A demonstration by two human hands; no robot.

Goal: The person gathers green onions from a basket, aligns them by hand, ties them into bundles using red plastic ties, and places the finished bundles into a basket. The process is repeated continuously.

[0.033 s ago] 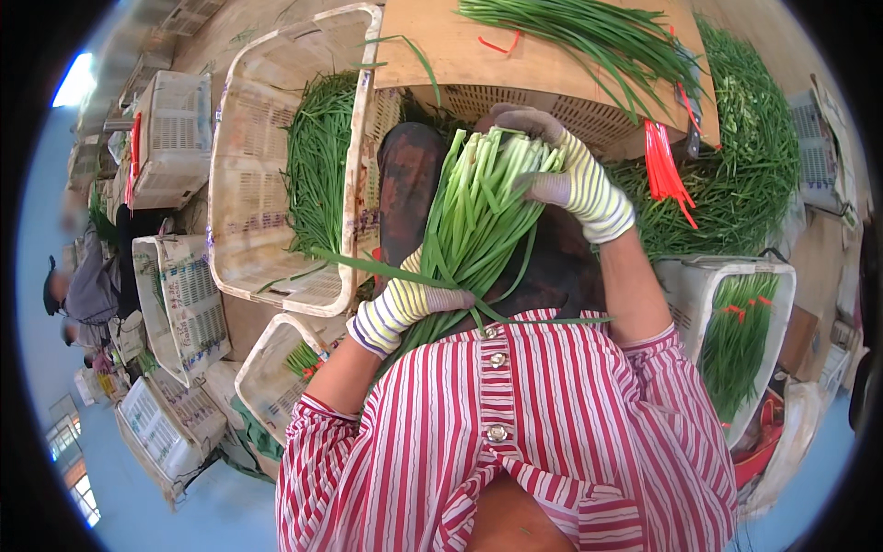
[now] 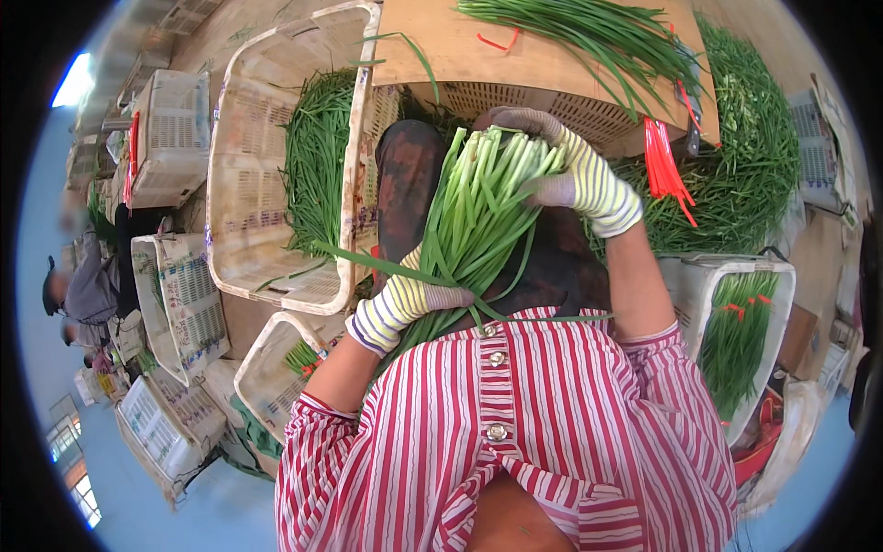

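A thick bunch of garlic chives (image 2: pixel 480 216) lies over my lap, its pale cut ends pointing away from me and its green leaves trailing toward my shirt. Lower down the leaves, my left hand (image 2: pixel 407 305) is closed around the bunch, thumb across the front. My right hand (image 2: pixel 579 179) curls around the pale ends from the right, fingers over the top and thumb on the near side. Both hands wear striped knit gloves with grey palms. One long leaf sticks out to the left above my left wrist.
More chives (image 2: pixel 589 37) lie on a wooden board (image 2: pixel 414 51) ahead, where red ties (image 2: pixel 664 166) hang from its edge. A large crate (image 2: pixel 348 184) with loose chives stands left. Tied bunches (image 2: pixel 736 340) fill a crate at right, beside a heap (image 2: pixel 745 138). Another person (image 2: pixel 87 285) is far left.
My right hand has shifted very slightly to the right at the cut ends. My left hand and the bunch look almost unmoved.
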